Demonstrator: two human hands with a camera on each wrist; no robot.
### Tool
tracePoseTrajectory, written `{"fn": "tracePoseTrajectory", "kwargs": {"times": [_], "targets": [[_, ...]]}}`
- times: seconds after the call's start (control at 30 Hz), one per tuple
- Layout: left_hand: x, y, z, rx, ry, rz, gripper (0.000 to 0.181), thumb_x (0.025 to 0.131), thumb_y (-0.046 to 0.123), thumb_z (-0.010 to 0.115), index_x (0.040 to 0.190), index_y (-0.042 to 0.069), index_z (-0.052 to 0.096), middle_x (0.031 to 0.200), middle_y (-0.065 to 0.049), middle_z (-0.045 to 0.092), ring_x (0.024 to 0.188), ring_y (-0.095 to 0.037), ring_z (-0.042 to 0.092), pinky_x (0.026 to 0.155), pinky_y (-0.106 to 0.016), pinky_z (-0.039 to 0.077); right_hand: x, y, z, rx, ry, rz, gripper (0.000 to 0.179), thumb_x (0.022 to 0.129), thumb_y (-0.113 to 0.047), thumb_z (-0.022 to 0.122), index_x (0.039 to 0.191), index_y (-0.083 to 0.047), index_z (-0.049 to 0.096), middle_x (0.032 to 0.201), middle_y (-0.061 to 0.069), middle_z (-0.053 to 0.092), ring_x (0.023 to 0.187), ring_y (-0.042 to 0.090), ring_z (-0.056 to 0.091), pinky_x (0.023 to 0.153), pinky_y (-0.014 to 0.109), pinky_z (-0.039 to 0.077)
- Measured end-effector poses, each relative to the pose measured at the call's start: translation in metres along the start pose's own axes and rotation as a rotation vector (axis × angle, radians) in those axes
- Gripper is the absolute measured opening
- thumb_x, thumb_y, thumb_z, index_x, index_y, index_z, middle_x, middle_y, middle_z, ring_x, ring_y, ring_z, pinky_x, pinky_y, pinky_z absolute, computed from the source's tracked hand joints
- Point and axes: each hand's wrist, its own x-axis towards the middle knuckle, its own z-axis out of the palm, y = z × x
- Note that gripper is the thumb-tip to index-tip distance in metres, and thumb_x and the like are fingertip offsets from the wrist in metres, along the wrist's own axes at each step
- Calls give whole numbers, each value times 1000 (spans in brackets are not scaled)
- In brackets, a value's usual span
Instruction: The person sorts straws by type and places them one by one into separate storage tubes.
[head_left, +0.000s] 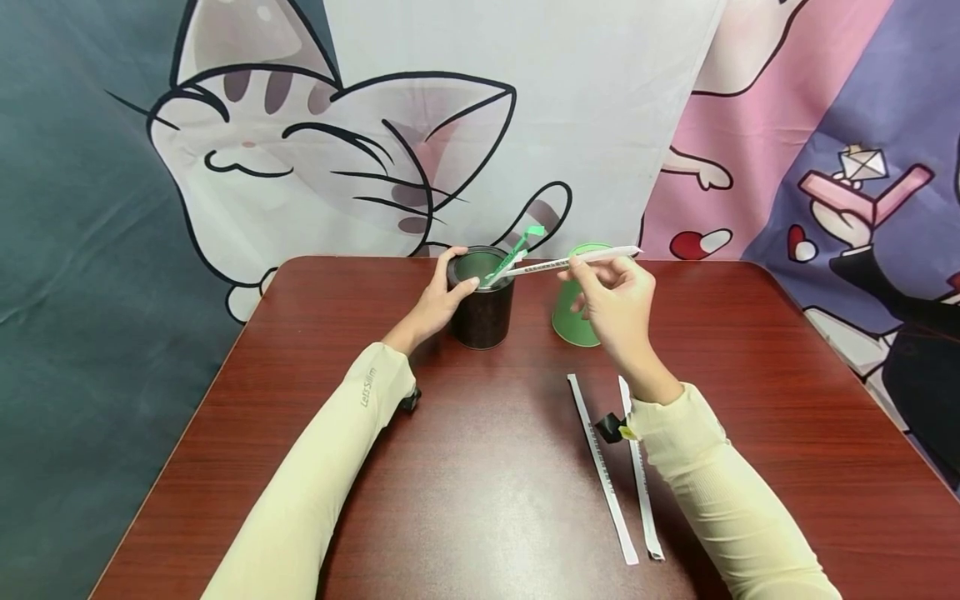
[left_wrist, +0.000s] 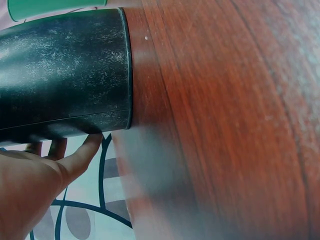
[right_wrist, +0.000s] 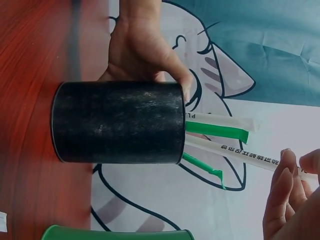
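Note:
Near the back edge of the table, my left hand (head_left: 433, 310) grips a black can (head_left: 482, 321) at its left side, thumb at the rim. My right hand (head_left: 618, 308) pinches a long white paper-wrapped straw (head_left: 547, 266) that slants down to the left, its far end inside the can's mouth. Printed characters run along this wrapper in the right wrist view. Green wrapped straws (right_wrist: 217, 131) and another white one (right_wrist: 237, 121) stick out of the can there. The left wrist view shows the left fingers (left_wrist: 85, 152) against the can's wall.
A green can (head_left: 573, 321) stands right of the black one, partly behind my right hand. Two white wrapped straws (head_left: 602, 467) lie on the reddish wooden table (head_left: 450, 500), one partly under the right forearm. A printed cat curtain (head_left: 600, 108) hangs behind the table.

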Motion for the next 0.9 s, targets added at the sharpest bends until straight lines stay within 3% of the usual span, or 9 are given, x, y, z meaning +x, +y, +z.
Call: {"fn": "tracePoseTrajectory", "kwargs": {"times": [0.13,0.37,0.5,0.73,0.9], "targets": [[-2,6,0,-16,-7,-5,58,90,32,55,139,24,25,137,-9,38,119,-23,41,102,-41,25,1,2,1,-12,-15,-18,15,83,-5,66,89,9,64,76,30,63,37,26,48,38,25,41],[7,-15,1,20,24,6,53,89,39,55,134,38,27,136,-1,39,117,-18,42,101,-38,26,2,5,3,-32,-28,-19,16,83,-4,66,90,10,65,75,29,64,37,26,49,38,25,42],[7,-20,3,33,44,25,51,90,38,55,133,42,28,135,0,40,116,-17,43,100,-38,27,2,6,5,-51,-42,-19,16,83,-5,66,90,10,65,74,28,64,37,24,49,40,23,42],[7,-19,4,32,47,29,50,91,35,55,132,41,28,136,3,38,116,-15,43,100,-36,27,1,9,6,-71,-60,-5,16,84,-7,65,89,9,65,73,23,66,42,39,48,39,26,42],[7,-18,3,28,41,25,51,90,37,54,133,40,27,137,2,37,116,-16,42,100,-37,28,2,11,6,-75,-71,25,17,84,-8,66,90,8,65,69,14,68,38,27,50,39,21,41]]}}
